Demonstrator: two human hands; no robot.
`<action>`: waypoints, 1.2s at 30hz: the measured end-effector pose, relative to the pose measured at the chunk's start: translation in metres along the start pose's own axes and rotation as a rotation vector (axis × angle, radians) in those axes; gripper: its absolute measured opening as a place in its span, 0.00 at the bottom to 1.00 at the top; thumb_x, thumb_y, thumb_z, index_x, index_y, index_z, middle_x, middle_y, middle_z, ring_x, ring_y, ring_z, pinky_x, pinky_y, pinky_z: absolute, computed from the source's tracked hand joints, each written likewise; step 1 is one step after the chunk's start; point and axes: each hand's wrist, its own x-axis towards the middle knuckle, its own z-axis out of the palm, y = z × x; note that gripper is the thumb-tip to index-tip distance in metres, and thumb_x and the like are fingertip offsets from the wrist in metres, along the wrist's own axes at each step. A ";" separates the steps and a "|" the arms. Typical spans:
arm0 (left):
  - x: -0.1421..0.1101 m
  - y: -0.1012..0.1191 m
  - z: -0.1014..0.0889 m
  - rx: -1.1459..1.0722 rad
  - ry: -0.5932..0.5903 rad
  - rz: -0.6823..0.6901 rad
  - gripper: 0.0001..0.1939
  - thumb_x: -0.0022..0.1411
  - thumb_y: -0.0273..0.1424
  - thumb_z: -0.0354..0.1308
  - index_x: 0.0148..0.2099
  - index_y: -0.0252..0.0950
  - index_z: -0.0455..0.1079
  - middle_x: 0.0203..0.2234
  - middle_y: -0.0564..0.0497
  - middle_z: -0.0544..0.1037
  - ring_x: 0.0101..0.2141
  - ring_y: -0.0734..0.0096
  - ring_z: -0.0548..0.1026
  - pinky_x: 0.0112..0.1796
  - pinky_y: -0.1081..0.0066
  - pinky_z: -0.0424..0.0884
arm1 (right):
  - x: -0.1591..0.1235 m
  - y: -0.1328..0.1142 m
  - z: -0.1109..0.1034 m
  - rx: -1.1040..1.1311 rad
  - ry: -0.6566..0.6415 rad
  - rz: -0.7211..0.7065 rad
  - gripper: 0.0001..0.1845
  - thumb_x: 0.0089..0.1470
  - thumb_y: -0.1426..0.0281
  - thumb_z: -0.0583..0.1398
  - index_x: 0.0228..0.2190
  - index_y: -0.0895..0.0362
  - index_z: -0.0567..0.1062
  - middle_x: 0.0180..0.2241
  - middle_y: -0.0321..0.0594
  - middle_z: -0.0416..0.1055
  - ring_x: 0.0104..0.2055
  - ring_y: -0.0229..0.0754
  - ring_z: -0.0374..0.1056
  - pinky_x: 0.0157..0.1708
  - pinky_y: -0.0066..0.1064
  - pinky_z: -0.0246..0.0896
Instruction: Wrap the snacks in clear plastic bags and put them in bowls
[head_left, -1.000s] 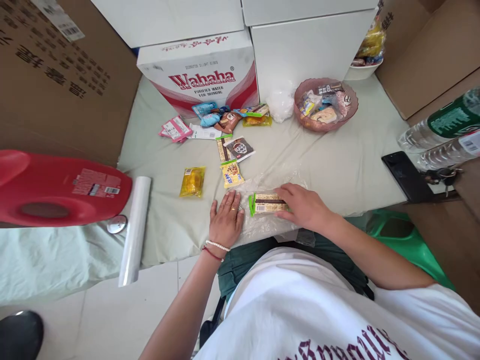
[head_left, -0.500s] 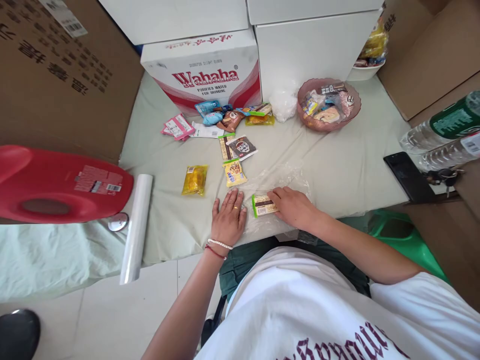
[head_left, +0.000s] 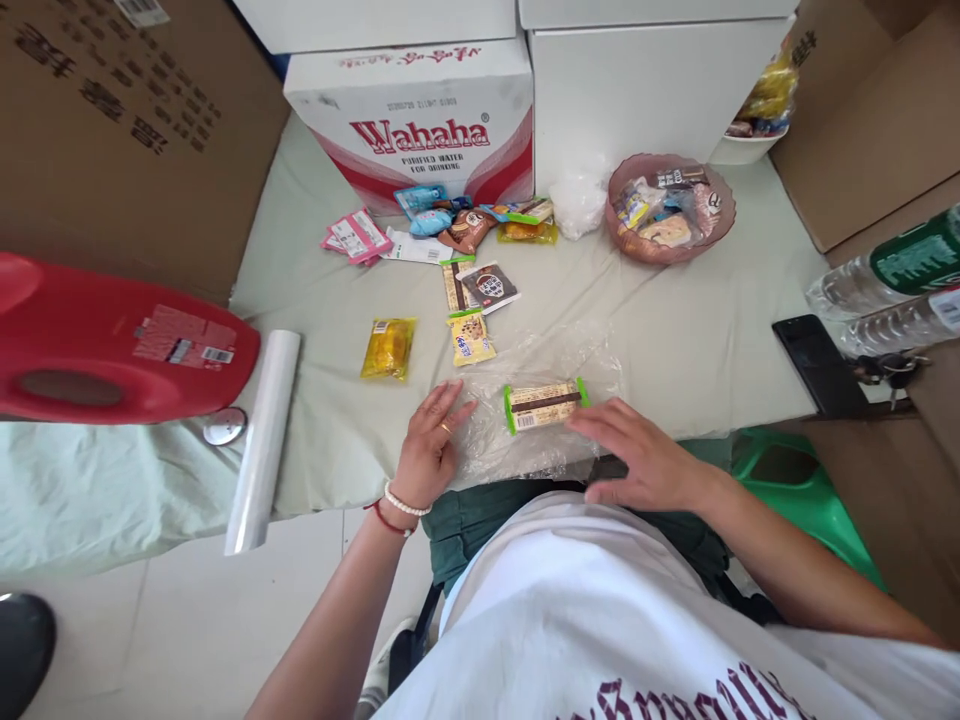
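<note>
Hands flank a cream, brown-striped packet with 2 green ends.

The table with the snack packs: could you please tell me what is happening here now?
A person is at the table. A green-ended snack pack lies on clear plastic film. The open right hand is at the pack's right end, perhaps touching it; the left hand is at the film's left edge. Other snacks lie farther back, some in a pink bowl.
</note>
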 end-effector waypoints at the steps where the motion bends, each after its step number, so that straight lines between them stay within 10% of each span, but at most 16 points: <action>1: -0.003 0.000 -0.004 0.000 -0.051 0.047 0.37 0.59 0.20 0.44 0.68 0.47 0.66 0.71 0.53 0.63 0.73 0.62 0.52 0.70 0.46 0.53 | -0.010 -0.002 0.007 -0.041 -0.006 -0.012 0.44 0.58 0.47 0.65 0.67 0.56 0.63 0.65 0.56 0.64 0.66 0.58 0.58 0.65 0.57 0.58; 7: -0.019 0.000 -0.007 -0.022 -0.234 0.150 0.28 0.62 0.32 0.55 0.64 0.42 0.70 0.69 0.46 0.66 0.71 0.54 0.57 0.71 0.44 0.45 | -0.031 -0.002 0.045 -0.186 0.086 0.100 0.17 0.68 0.74 0.54 0.52 0.54 0.78 0.56 0.48 0.74 0.61 0.51 0.64 0.61 0.52 0.64; 11: -0.009 -0.001 -0.007 -0.159 -0.109 0.061 0.14 0.71 0.37 0.51 0.46 0.43 0.78 0.53 0.49 0.82 0.65 0.61 0.69 0.69 0.51 0.56 | -0.018 0.004 0.018 -0.023 0.130 0.132 0.16 0.69 0.71 0.53 0.47 0.53 0.80 0.54 0.48 0.75 0.54 0.47 0.70 0.53 0.44 0.71; 17: 0.049 -0.008 -0.011 -0.193 0.014 -0.195 0.15 0.68 0.42 0.53 0.44 0.40 0.77 0.44 0.46 0.83 0.50 0.58 0.79 0.53 0.58 0.74 | 0.030 0.031 -0.030 0.022 0.104 0.310 0.17 0.68 0.66 0.54 0.47 0.56 0.80 0.44 0.43 0.79 0.43 0.43 0.76 0.44 0.33 0.69; 22: 0.062 0.002 -0.021 -0.073 0.432 -0.328 0.12 0.65 0.35 0.55 0.45 0.37 0.76 0.42 0.44 0.80 0.46 0.56 0.77 0.48 0.56 0.73 | 0.057 0.059 -0.041 -0.296 -0.053 0.606 0.18 0.64 0.69 0.57 0.52 0.56 0.79 0.46 0.46 0.79 0.45 0.51 0.74 0.38 0.34 0.64; 27: 0.006 0.056 -0.032 0.178 0.951 -0.045 0.12 0.61 0.22 0.57 0.45 0.39 0.75 0.36 0.46 0.77 0.42 0.59 0.75 0.46 0.58 0.69 | 0.073 0.061 -0.062 -0.394 0.033 0.485 0.19 0.67 0.68 0.54 0.53 0.59 0.78 0.47 0.50 0.76 0.51 0.54 0.70 0.47 0.38 0.64; 31: -0.020 0.105 -0.008 0.135 0.545 0.359 0.15 0.59 0.19 0.56 0.45 0.40 0.75 0.34 0.51 0.83 0.36 0.65 0.76 0.38 0.63 0.66 | 0.110 0.062 -0.059 -0.326 -0.037 0.244 0.32 0.63 0.63 0.61 0.64 0.64 0.67 0.58 0.55 0.70 0.61 0.57 0.62 0.60 0.42 0.58; 36: 0.004 0.105 0.031 0.213 0.278 0.232 0.19 0.66 0.24 0.56 0.57 0.39 0.74 0.52 0.50 0.83 0.47 0.59 0.76 0.44 0.59 0.64 | 0.160 0.066 -0.036 -0.283 -0.148 0.247 0.48 0.56 0.59 0.68 0.68 0.69 0.59 0.57 0.59 0.71 0.62 0.59 0.60 0.56 0.40 0.58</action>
